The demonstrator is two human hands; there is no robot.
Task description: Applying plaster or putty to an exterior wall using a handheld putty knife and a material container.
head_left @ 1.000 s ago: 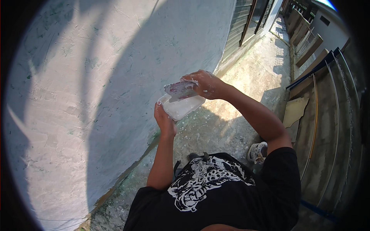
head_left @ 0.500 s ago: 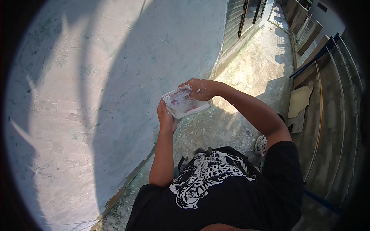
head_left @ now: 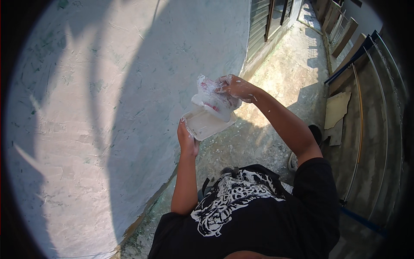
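My left hand (head_left: 187, 140) grips the near left edge of a shallow, white rectangular plastic tray (head_left: 208, 126), which is tilted and smeared inside with whitish residue. Above its far side, a crumpled, wet white cloth or sheet (head_left: 212, 98) with pinkish-red marks hangs from my right hand (head_left: 236, 88). The fingers of that hand are closed on its upper part, and white splashes dot the hand and wrist. Whether the piece is fabric or thin plastic is hard to tell. Its lower edge overlaps the tray's far rim.
A rough whitewashed wall (head_left: 142, 112) with greenish patches rises on the left, with a louvred window (head_left: 258, 32) farther along. A concrete path (head_left: 284, 64) runs ahead. Along the right wall are poles (head_left: 359, 112), a blue frame (head_left: 351, 60) and a broken board (head_left: 336, 110).
My right hand has lifted the wet white piece up out of the tray, uncovering much of the tray's inside. The left hand still holds the tray in nearly the same place.
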